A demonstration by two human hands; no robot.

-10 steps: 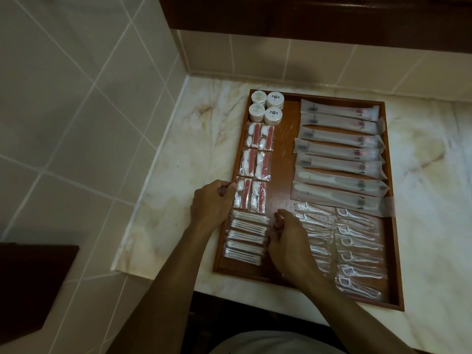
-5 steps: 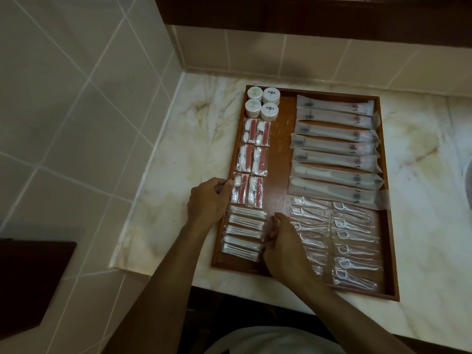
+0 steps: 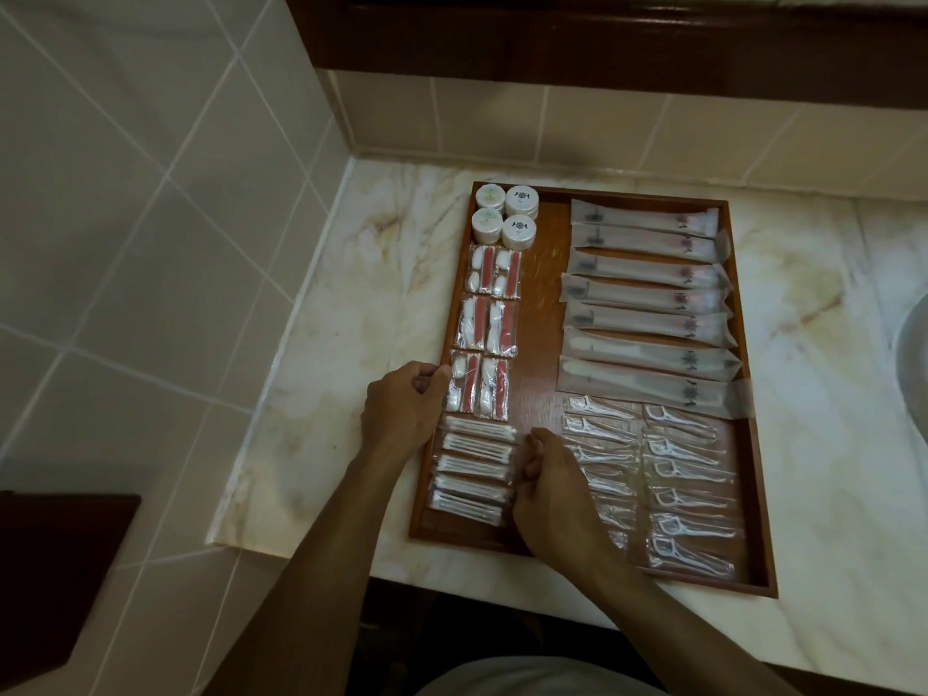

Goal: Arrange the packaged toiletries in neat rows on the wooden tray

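Head view. I see a wooden tray (image 3: pixel 540 313) lying flat on a marble counter (image 3: pixel 351 303), set in the corner of a tiled wall (image 3: pixel 150 168).

Tray contents, left column, far to near:
- Four round white jars (image 3: pixel 153 215) in a two-by-two block at the far left corner.
- Six red-and-white sachets (image 3: pixel 135 324) in three pairs, standing lengthwise.
- Five cotton swab packets (image 3: pixel 474 469) stacked crosswise at the near left corner.

Tray contents, right side:
- Seven long frosted sleeves (image 3: pixel 648 303) lying crosswise, one behind another, slightly fanned.
- Floss pick packets (image 3: pixel 688 499) in two columns below the sleeves; the left column is partly hidden by the right forearm.

Hands:
- My left hand (image 3: pixel 401 409) sits at the tray's left rim, level with the nearest sachet pair. The fingers are curled inward and the thumb tip touches the rim beside the sachets. I cannot tell whether the fingers grasp the rim or merely rest against it.
- My right hand (image 3: pixel 547 489) sits inside the tray, between the swab packets and the left floss column. The fingers are curled toward the swab stack, fingertips against its right edge. I cannot tell whether a packet is pinched.

A dark wooden ledge (image 3: pixel 602 42) runs along the wall above the counter. A pale rounded edge (image 3: pixel 914 354) shows at the far right.
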